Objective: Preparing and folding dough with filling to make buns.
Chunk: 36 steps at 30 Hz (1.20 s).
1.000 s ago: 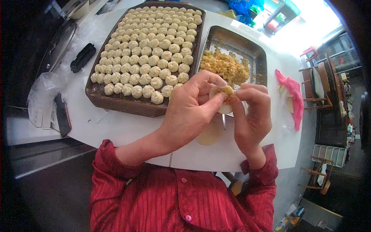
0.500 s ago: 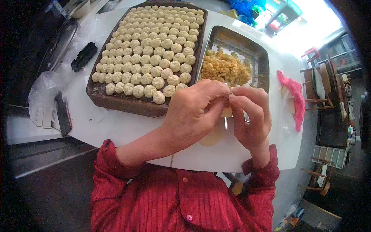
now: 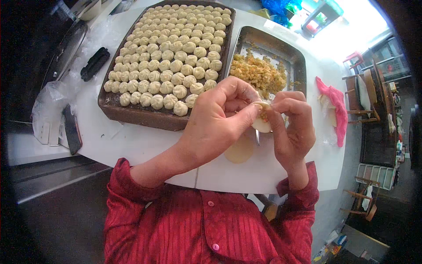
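Observation:
Between both hands is a pale dough wrapper (image 3: 263, 125) with filling showing inside, its upper edge partly gathered. My left hand (image 3: 224, 115) pinches that edge with thumb and forefinger. On the wrapper's right side my right hand (image 3: 293, 125) grips the rim, fingers closed. Below them a flat round wrapper (image 3: 240, 150) lies on the white table. Beyond my hands a metal tray (image 3: 297, 61) holds a heap of crumbly orange-yellow filling (image 3: 257, 74). To the left, many pleated buns (image 3: 169, 102) stand in rows on a dark brown tray (image 3: 136, 118).
A black elongated object (image 3: 95, 64) and clear plastic bags (image 3: 52, 103) lie left of the bun tray. A pink cloth (image 3: 335, 110) lies at the white table's (image 3: 176, 152) right edge. Wooden chairs (image 3: 361, 99) stand farther right.
My hands have turned and parted slightly, so the wrapper and the filling inside it now show. The fingers have shifted along its edge.

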Motion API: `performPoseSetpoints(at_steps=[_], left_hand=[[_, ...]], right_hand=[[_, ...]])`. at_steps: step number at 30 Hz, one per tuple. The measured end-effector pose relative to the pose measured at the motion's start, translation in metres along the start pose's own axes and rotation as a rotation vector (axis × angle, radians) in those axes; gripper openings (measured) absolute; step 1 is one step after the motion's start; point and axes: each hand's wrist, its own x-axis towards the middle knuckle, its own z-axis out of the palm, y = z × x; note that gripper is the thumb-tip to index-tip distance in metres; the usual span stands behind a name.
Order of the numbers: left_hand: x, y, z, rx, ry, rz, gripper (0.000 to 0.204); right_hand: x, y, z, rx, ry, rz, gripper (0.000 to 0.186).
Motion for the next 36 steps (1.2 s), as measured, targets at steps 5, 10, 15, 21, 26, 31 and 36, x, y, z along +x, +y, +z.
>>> performPoseSetpoints(at_steps=[5,10,15,21,26,31,36], left_hand=[[-0.0016,-0.0002,0.0005,0.099,0.002,-0.025,0.013],[-0.0034,-0.0001,-0.0001,0.297,-0.001,0.119,0.012],[-0.0037,0.0039,0.0000,0.300,-0.030,0.178,0.010],[-0.0023,0.0053,-0.0011,0.316,-0.057,0.209,0.009],[-0.0038,0.0013,0.0038,0.191,-0.042,0.123,0.011],[-0.0028,-0.0005,0.0037,0.198,0.005,0.048,0.011],[-0.0034,-0.0023,0.0019,0.226,-0.008,0.070,0.010]], right_hand=[[-0.0017,-0.0017,-0.0003,-0.056,-0.009,-0.056,0.021],[0.0009,-0.0017,-0.0045,-0.202,-0.092,-0.226,0.024],[0.0042,-0.0070,-0.0026,-0.184,-0.052,-0.266,0.026],[0.0013,-0.0019,-0.0006,-0.098,-0.017,-0.173,0.025],[0.0010,0.0011,-0.0038,-0.089,0.001,-0.162,0.025],[-0.0035,0.0015,-0.0038,-0.017,0.060,-0.060,0.025],[-0.0044,-0.0001,-0.0042,-0.032,0.014,-0.089,0.027]])
